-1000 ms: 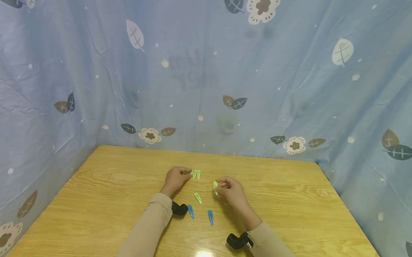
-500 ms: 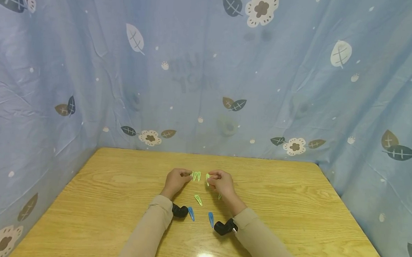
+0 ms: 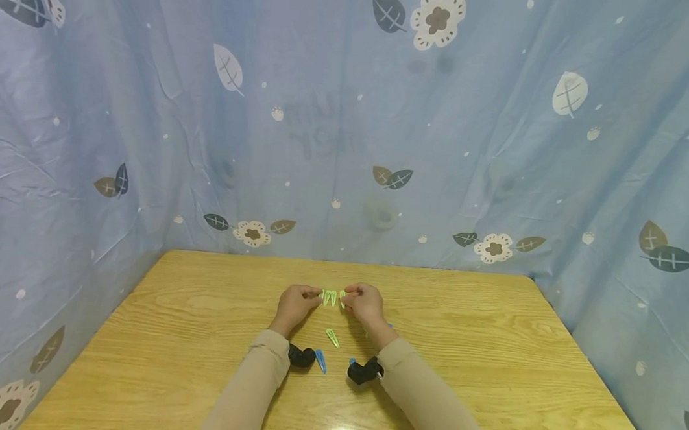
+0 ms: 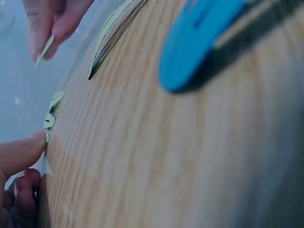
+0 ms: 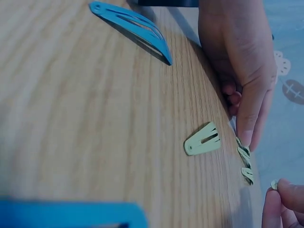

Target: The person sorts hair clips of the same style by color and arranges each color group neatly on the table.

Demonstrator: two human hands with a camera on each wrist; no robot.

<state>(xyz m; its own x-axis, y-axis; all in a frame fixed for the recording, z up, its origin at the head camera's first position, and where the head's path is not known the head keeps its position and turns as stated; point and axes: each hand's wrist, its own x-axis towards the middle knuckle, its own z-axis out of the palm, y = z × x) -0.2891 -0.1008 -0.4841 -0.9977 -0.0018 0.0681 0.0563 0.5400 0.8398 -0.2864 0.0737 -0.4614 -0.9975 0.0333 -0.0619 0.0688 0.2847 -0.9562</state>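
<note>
At the far middle of the table, my left hand (image 3: 295,306) holds thumb and finger at the leftmost of several light green snap hair clips standing side by side in a short row (image 3: 330,297). My right hand (image 3: 369,307) pinches another green hair clip (image 3: 342,299) just right of that row. In the left wrist view this pinched clip (image 4: 45,49) is raised between the fingertips, apart from the row's clips (image 4: 49,121). Nearer the body, a single green hair clip (image 3: 332,338) lies slanted on the wood.
A blue hair clip (image 3: 321,361) lies beside the left wrist's black camera (image 3: 301,356). The right wrist's camera (image 3: 365,371) mostly covers a second blue clip (image 3: 352,360). A bit of blue (image 3: 390,325) shows past the right wrist. A patterned curtain (image 3: 348,144) borders the wooden table (image 3: 460,351).
My right hand has moved left and slightly farther away, bringing its green hair clip close to the row. My left hand has stayed at the row's left end.
</note>
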